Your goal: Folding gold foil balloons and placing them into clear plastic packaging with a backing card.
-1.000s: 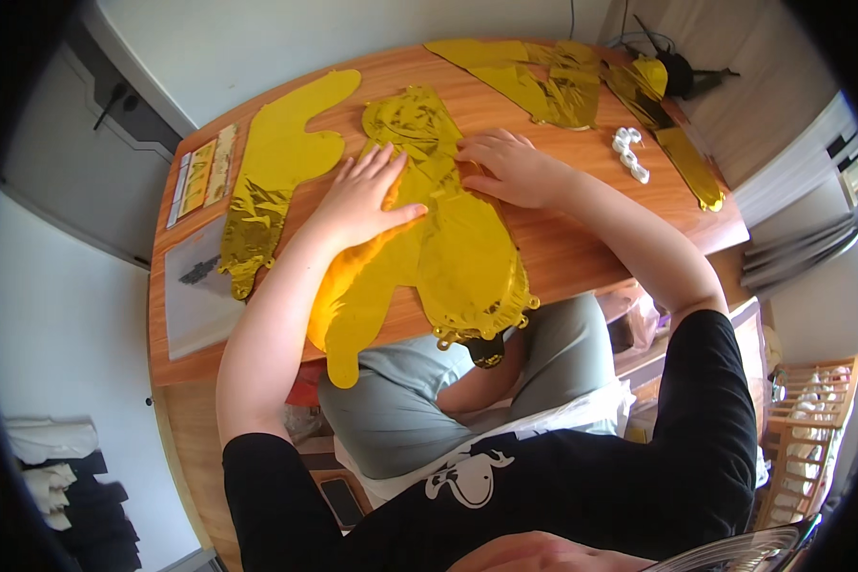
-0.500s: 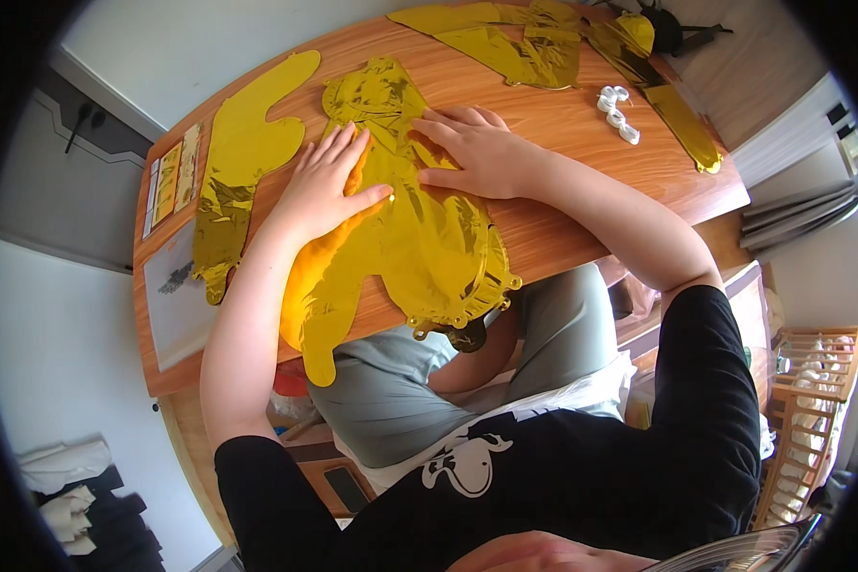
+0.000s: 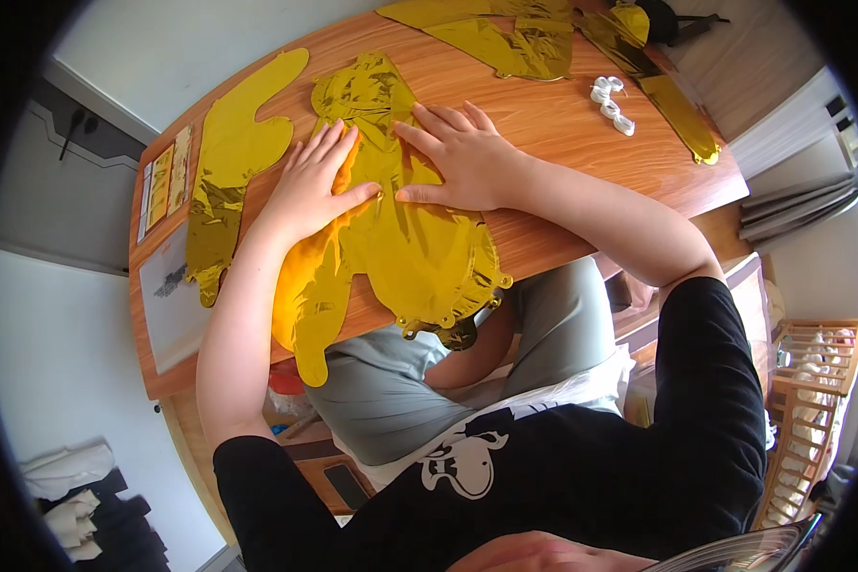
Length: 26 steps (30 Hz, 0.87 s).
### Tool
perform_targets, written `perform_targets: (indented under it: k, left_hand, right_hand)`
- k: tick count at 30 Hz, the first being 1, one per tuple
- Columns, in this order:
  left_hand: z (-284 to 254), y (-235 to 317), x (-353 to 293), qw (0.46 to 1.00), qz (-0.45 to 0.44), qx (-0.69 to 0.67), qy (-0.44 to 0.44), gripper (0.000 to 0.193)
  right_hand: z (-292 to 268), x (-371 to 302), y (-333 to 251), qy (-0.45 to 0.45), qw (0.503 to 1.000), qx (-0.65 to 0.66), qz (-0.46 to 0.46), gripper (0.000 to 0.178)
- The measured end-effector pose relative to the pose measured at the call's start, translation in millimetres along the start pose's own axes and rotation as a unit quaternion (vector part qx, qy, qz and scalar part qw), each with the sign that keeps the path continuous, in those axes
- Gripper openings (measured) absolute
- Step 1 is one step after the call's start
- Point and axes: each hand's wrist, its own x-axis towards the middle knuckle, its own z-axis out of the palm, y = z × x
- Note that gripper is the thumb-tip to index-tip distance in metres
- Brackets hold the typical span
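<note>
A flat gold foil balloon [image 3: 415, 262] lies uninflated on the wooden table [image 3: 534, 224], its lower end hanging over the near edge above my lap. Both of my hands rest on it with fingers spread. My left hand [image 3: 313, 186] lies along its left side, where the foil glows orange. On the right side, my right hand [image 3: 462, 153] lies with the fingertips and thumb on the foil. The two thumbs point at each other across the middle. Creases run through the foil's upper part and between my hands.
Another flat gold foil balloon [image 3: 238, 157] lies at the left, beside a printed card [image 3: 167, 186] and a clear plastic sheet [image 3: 172, 305]. More gold foil [image 3: 534, 48] spreads along the far edge. White ribbon coils [image 3: 612, 103] and a black object [image 3: 672, 24] are at the far right.
My hands and the foil balloon between them have shifted slightly left in the picture. The right thumb has come a little nearer to the left one.
</note>
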Motion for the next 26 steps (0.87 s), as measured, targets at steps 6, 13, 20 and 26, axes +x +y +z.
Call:
perform_targets:
  k: [6,13,20,26]
  left_hand:
    - [0,-16,-2,0.974,0.005,-0.224,0.024,0.080]
    - [-43,-26,2,0.787,0.001,-0.577,0.216,0.055]
    - [-33,-16,74,0.984,0.068,-0.091,0.138,0.041]
    - [-29,16,125,0.996,-0.017,0.025,0.088,0.041]
  right_hand:
    - [0,1,-4,0.012,1.000,0.006,-0.005,0.100]
    - [-2,-1,-1,0.001,1.000,-0.008,0.000,0.100]
    - [-9,-2,-4,-0.021,1.000,-0.002,0.001,0.100]
    - [-14,0,-3,-0.059,0.998,0.002,0.007,0.102]
